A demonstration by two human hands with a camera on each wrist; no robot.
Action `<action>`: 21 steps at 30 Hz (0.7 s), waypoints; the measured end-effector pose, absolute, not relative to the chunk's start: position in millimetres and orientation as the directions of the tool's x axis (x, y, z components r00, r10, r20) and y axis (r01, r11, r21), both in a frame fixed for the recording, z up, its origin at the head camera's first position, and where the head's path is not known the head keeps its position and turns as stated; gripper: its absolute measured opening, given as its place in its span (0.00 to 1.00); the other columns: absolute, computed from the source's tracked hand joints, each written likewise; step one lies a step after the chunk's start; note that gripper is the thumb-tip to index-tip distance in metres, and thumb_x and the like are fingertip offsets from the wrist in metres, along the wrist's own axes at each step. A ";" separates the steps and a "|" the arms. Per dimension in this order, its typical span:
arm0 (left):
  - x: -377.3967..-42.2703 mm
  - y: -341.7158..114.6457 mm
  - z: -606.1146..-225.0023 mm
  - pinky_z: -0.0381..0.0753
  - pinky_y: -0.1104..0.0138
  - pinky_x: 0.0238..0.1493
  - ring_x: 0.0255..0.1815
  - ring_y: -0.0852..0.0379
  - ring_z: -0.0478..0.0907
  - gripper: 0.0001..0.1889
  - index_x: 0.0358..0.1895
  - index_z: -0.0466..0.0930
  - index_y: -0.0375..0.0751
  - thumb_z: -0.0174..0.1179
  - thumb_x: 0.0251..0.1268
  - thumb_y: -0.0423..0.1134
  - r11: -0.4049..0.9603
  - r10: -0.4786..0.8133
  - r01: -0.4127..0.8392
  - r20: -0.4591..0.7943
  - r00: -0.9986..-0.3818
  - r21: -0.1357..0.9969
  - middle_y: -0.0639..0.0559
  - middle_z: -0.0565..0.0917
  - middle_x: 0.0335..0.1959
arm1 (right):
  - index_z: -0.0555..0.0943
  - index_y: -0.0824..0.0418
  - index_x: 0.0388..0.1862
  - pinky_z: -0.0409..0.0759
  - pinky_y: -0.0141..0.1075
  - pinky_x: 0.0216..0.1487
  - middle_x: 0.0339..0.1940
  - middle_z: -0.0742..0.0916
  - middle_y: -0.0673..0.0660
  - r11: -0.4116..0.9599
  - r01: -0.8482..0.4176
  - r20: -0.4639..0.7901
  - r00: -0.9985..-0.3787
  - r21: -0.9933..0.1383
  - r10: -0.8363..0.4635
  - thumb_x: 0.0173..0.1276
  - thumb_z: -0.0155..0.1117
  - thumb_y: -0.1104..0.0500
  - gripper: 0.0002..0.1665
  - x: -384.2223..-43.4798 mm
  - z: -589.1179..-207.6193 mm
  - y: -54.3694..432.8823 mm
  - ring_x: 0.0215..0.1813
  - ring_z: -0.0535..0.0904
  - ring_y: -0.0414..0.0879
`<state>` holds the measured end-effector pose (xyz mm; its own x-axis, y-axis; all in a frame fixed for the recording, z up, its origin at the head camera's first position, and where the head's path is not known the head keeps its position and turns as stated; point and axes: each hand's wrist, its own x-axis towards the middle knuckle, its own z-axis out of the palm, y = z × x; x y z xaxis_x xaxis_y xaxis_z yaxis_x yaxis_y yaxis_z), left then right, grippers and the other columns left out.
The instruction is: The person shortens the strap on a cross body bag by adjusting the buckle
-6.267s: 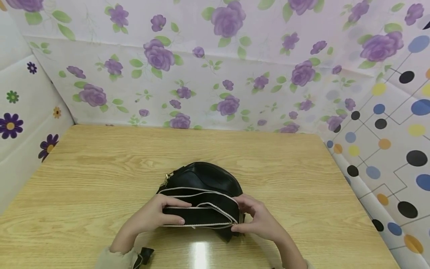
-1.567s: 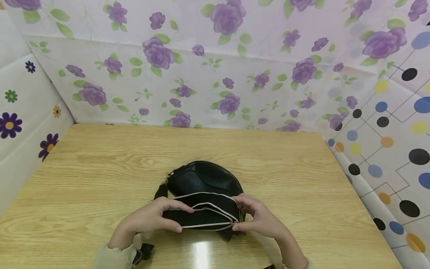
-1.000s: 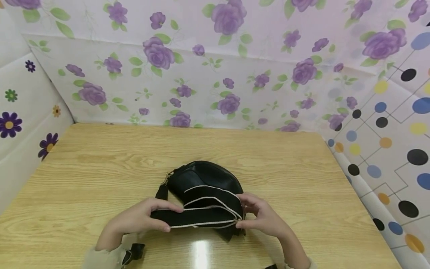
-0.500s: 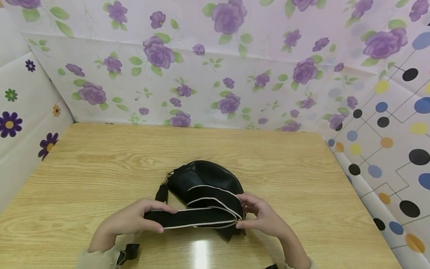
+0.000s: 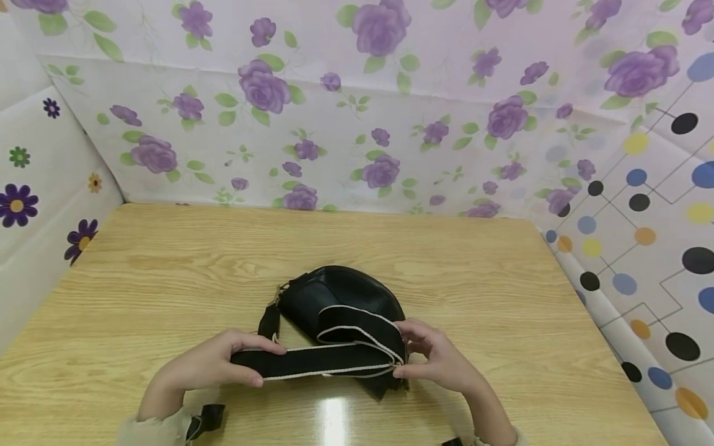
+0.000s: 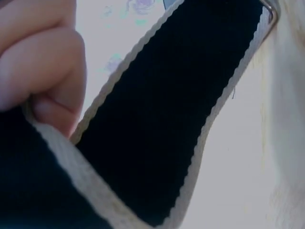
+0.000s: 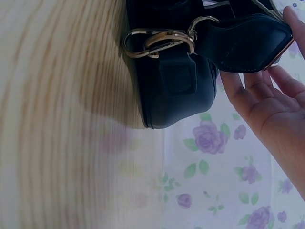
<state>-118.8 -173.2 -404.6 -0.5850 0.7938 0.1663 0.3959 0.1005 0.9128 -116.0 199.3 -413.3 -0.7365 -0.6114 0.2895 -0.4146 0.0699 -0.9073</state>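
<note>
A black half-moon handbag (image 5: 340, 288) lies on the table in the head view, a dark tassel (image 5: 269, 321) hanging from its left end. Its wide black shoulder strap (image 5: 329, 359) with white edging stretches sideways in front. My left hand (image 5: 214, 359) grips the strap's left part; the left wrist view shows curled fingers (image 6: 43, 62) beside the folded band. At the other end, my right hand (image 5: 432, 356) pinches the strap by its metal slider (image 5: 396, 364). A strap loop bulges between that hand and the bag. In the right wrist view a gold clasp (image 7: 157, 44) joins bag and leather tab (image 7: 252, 43).
The wooden table (image 5: 167, 266) is bounded by a flowered sheet (image 5: 334, 142) behind, with a dotted sheet (image 5: 641, 248) on the right. A dark band end (image 5: 212, 418) hangs at the left cuff.
My left hand has moved left, drawing the strap out longer through the slider. The loop near my right hand has shrunk, and the tassel shows more. My right hand has barely moved.
</note>
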 end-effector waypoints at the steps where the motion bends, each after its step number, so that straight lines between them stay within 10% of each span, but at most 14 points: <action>1: -119.1 -173.7 -405.1 0.67 0.71 0.52 0.56 0.61 0.67 0.20 0.54 0.73 0.36 0.59 0.56 0.30 0.098 0.796 0.402 0.171 -0.580 0.910 0.45 0.76 0.52 | 0.70 0.73 0.53 0.76 0.39 0.38 0.45 0.77 0.61 0.069 -0.416 0.291 -0.736 -0.907 -0.612 0.46 0.67 0.76 0.32 -116.0 -413.2 199.4 0.44 0.73 0.42; 21: -118.5 -177.8 -409.8 0.70 0.70 0.48 0.52 0.61 0.70 0.18 0.52 0.76 0.38 0.60 0.56 0.36 0.199 0.770 0.362 0.084 -0.633 0.910 0.45 0.77 0.50 | 0.70 0.69 0.54 0.76 0.40 0.39 0.44 0.77 0.61 0.060 -0.366 0.260 -0.758 -0.929 -0.598 0.48 0.68 0.73 0.32 -115.2 -413.6 202.1 0.43 0.74 0.44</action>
<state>-118.5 -177.8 -409.8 -0.6331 0.7695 0.0836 0.3625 0.1993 0.9104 -115.2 202.1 -413.6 -0.7582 -0.5980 0.2599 -0.3656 0.0598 -0.9289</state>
